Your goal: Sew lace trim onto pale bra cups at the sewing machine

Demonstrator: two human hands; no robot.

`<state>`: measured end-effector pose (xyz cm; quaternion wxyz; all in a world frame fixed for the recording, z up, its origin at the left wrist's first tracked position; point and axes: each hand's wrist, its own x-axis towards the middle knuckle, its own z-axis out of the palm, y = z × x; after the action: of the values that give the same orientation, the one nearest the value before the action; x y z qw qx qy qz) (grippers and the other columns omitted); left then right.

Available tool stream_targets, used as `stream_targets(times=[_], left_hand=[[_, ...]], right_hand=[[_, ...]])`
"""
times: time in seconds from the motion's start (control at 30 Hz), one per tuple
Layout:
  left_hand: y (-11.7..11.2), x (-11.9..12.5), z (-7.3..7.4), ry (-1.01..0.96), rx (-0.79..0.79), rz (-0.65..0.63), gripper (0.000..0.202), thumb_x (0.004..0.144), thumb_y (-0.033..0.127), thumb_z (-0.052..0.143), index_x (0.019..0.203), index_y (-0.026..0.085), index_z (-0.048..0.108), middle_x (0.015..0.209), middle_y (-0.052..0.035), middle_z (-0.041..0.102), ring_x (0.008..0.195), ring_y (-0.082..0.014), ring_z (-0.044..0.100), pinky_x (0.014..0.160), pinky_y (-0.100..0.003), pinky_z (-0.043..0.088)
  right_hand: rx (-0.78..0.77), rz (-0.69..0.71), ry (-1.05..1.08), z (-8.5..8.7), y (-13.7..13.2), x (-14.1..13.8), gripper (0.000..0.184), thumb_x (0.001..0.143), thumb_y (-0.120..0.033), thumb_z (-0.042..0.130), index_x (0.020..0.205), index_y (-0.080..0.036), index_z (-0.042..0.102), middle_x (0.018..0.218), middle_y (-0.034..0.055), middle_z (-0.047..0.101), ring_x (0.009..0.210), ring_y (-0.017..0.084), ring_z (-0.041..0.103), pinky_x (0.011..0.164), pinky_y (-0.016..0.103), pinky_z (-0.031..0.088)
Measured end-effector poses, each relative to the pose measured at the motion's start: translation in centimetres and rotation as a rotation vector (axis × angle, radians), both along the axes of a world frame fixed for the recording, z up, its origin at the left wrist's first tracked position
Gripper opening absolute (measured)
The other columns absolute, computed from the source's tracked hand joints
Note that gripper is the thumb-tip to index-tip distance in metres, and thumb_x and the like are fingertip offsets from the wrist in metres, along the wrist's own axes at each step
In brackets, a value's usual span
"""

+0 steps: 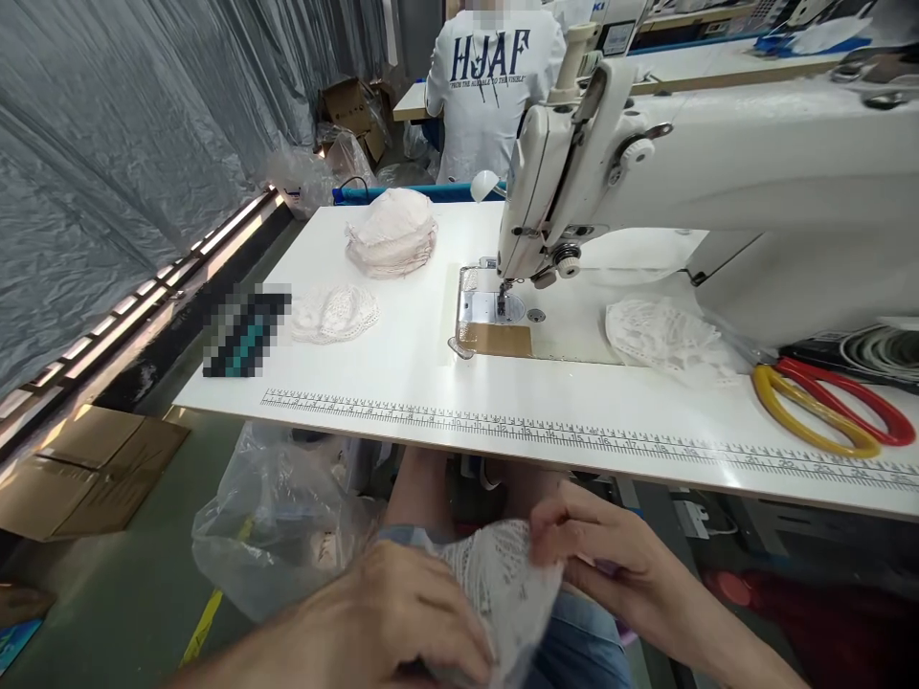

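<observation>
I hold a lace piece (pixel 503 584) over my lap, below the worktop (pixel 402 354) edge. My left hand (pixel 388 612) has its grip closed on the near edge, and my right hand (pixel 610 565) pinches the top.

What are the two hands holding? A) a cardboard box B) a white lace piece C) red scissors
B: the left hand and the right hand both grip a white lace piece below the table edge; the scissors lie on the table.
</observation>
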<state>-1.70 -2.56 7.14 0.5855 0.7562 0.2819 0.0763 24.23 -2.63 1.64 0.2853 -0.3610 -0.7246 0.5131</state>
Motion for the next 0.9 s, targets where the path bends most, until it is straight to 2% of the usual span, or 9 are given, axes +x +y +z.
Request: stream_targets(times=[0.1, 0.17, 0.27, 0.37, 0.47, 0.57, 0.7, 0.8, 0.9], left_hand=[[1.3, 1.1, 0.1, -0.13, 0.029, 0.165, 0.022, 0.081, 0.029, 0.066, 0.102, 0.023, 0.07, 0.11, -0.0035, 0.067, 0.104, -0.0178, 0.06, 0.093, -0.026, 0.043], [2.7, 2.5, -1.2, -0.135, 0.088, 0.271, 0.047, 0.072, 0.03, 0.075, 0.117, 0.023, 0.062, 0.128, -0.0065, 0.056, 0.119, -0.0224, 0.05, 0.102, -0.031, 0.037], [4.0, 4.5, -3.2, -0.114, -0.088, 0.14, 0.057, 0.069, 0.03, 0.076, 0.121, 0.02, 0.057, 0.111, -0.0052, 0.064, 0.102, -0.0209, 0.058, 0.089, -0.029, 0.043], [3.9, 5.6, -4.3, 0.002, -0.171, 0.185, 0.033, 0.071, 0.03, 0.072, 0.1, 0.016, 0.066, 0.084, -0.0005, 0.065, 0.076, -0.0148, 0.058, 0.067, -0.023, 0.042], [3.1, 5.9, -5.1, 0.091, -0.147, 0.351, 0.016, 0.074, 0.027, 0.065, 0.081, 0.012, 0.067, 0.07, 0.0005, 0.06, 0.066, -0.012, 0.052, 0.06, -0.021, 0.036], [2.6, 5.7, -5.8, 0.078, -0.173, 0.465, 0.016, 0.075, 0.027, 0.061, 0.074, 0.011, 0.065, 0.066, -0.0004, 0.058, 0.063, -0.0115, 0.049, 0.058, -0.021, 0.035], [2.4, 4.8, -6.4, -0.007, -0.246, 0.55, 0.02, 0.076, 0.03, 0.063, 0.076, 0.011, 0.064, 0.065, 0.0004, 0.055, 0.059, -0.0092, 0.044, 0.055, -0.02, 0.033], [2.4, 3.9, -6.6, -0.058, -0.311, 0.575, 0.028, 0.076, 0.038, 0.065, 0.075, 0.01, 0.062, 0.066, 0.0009, 0.053, 0.06, -0.0085, 0.042, 0.056, -0.02, 0.032], [2.3, 3.4, -6.9, -0.102, -0.501, 0.561, 0.035, 0.071, 0.044, 0.071, 0.077, 0.01, 0.063, 0.071, -0.0006, 0.056, 0.065, -0.0096, 0.047, 0.061, -0.021, 0.035]], right_hand=[[0.136, 0.094, -0.016, 1.6, 0.0, -0.2, 0.027, 0.092, -0.014, 0.046, 0.092, -0.027, 0.071, 0.093, 0.0057, 0.064, 0.081, 0.016, 0.062, 0.067, 0.025, 0.049], [0.149, 0.118, 0.002, 1.9, 0.1, -0.5, 0.028, 0.092, -0.013, 0.045, 0.091, -0.026, 0.069, 0.096, 0.0055, 0.063, 0.083, 0.016, 0.062, 0.069, 0.024, 0.049], [0.139, 0.101, 0.058, 1.6, 0.0, -0.6, 0.026, 0.094, -0.015, 0.043, 0.083, -0.023, 0.066, 0.097, 0.0065, 0.063, 0.089, 0.017, 0.061, 0.074, 0.027, 0.049], [0.104, -0.047, 0.105, 0.3, -0.7, -0.5, 0.028, 0.096, -0.021, 0.038, 0.082, -0.021, 0.062, 0.104, 0.0082, 0.06, 0.097, 0.019, 0.06, 0.081, 0.03, 0.048], [0.01, -0.334, 0.088, -1.9, -2.1, -1.2, 0.019, 0.095, -0.029, 0.043, 0.108, -0.024, 0.056, 0.117, 0.0094, 0.056, 0.109, 0.022, 0.055, 0.09, 0.033, 0.046], [-0.085, -0.447, 0.054, -4.1, -3.0, -2.8, 0.049, 0.085, -0.037, 0.059, 0.129, -0.024, 0.041, 0.125, 0.011, 0.052, 0.113, 0.024, 0.053, 0.092, 0.035, 0.047], [-0.325, -0.344, 0.164, -5.5, -2.6, -3.9, 0.035, 0.082, -0.043, 0.061, 0.107, -0.019, 0.055, 0.096, 0.0053, 0.062, 0.09, 0.022, 0.058, 0.077, 0.031, 0.048], [-0.499, -0.226, 0.268, -5.4, -2.2, -2.9, 0.028, 0.085, -0.045, 0.058, 0.086, -0.018, 0.06, 0.074, -0.0001, 0.056, 0.068, 0.015, 0.051, 0.061, 0.024, 0.042], [-0.561, -0.211, 0.301, -5.1, -2.2, -1.5, 0.029, 0.085, -0.044, 0.06, 0.078, -0.016, 0.06, 0.068, -0.0014, 0.052, 0.064, 0.012, 0.046, 0.058, 0.023, 0.036]])
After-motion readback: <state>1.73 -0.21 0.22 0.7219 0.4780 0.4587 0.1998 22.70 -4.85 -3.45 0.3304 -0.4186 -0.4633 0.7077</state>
